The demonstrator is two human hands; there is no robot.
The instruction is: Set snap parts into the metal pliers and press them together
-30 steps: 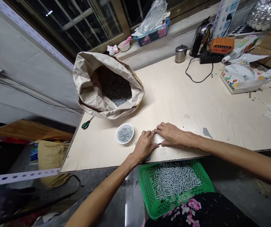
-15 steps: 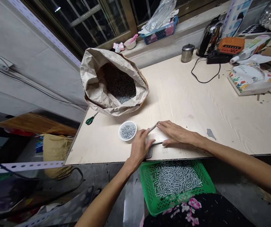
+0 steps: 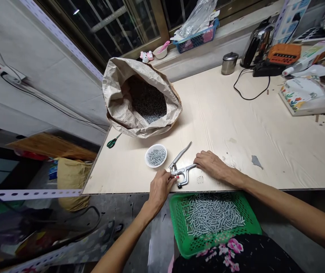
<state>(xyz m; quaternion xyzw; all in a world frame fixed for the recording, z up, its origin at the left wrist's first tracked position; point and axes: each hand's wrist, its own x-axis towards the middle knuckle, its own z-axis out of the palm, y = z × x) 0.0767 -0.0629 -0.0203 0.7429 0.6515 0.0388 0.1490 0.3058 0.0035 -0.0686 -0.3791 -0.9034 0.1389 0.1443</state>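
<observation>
A pair of silver snap fastener pliers (image 3: 184, 173) lies on the table near its front edge, handles spread apart. At the jaw end, beside a small red part, my left hand (image 3: 160, 185) is closed with thumb and fingers pinched on the pliers' head; its fingertips hide part of it. My right hand (image 3: 211, 163) has its fingers curled over the tip of the lower handle. Just beyond my left hand stands a white bowl (image 3: 156, 166) of small silver screw-like pieces.
Behind the bowl stands a large open paper sack (image 3: 114, 87) of similar pieces. A green basket (image 3: 179, 242) full of them sits below the table edge. Green-handled scissors (image 3: 112, 143) lie left. A metal canister (image 3: 229, 63), kettle (image 3: 255, 45) and tissue pack (image 3: 301, 94) stand back right.
The pliers have turned and now lie in fuller view, handles apart. My left hand has moved down to their head, and my right hand has dropped off the upper handle onto the lower one.
</observation>
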